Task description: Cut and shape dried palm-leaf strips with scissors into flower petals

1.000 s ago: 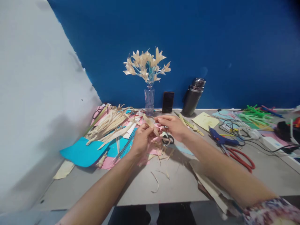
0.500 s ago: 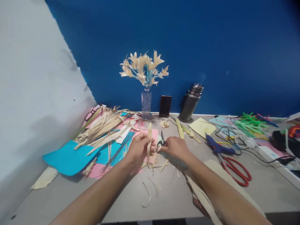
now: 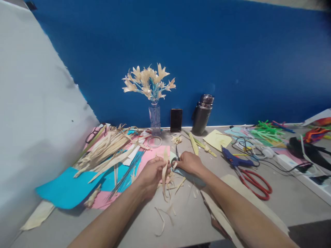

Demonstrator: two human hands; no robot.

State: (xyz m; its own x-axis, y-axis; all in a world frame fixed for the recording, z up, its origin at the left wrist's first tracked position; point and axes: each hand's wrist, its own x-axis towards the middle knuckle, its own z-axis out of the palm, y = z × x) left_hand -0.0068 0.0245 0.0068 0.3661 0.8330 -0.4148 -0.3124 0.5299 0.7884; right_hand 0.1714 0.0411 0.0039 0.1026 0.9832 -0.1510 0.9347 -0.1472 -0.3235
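Between the fingers of my left hand point(image 3: 153, 175) is a strip of dried corn husk point(image 3: 164, 168), hanging down past the fingertips. My right hand point(image 3: 190, 163) is closed on a small pair of dark-handled scissors point(image 3: 177, 155), its blades pointing away from me toward the back of the table. A pale scrap of husk point(image 3: 174, 166) shows at the right thumb. Both hands are close together over the table, the scissors just right of the strip. Beneath them lie husk trimmings point(image 3: 180, 185) and a pink sheet point(image 3: 157, 152).
Husk flowers in a clear bottle point(image 3: 155, 119), a phone point(image 3: 176, 120) and a flask point(image 3: 203, 115) stand by the blue wall. To the left, dried husks point(image 3: 108, 144) lie over blue paper point(image 3: 67, 187). A glue gun point(image 3: 236, 159), red-handled scissors point(image 3: 256, 184) and cables lie right.
The camera view has shifted, so the bottle and flask sit further left and lower. Both hands keep their holds on the strip and the scissors, and remain close together.
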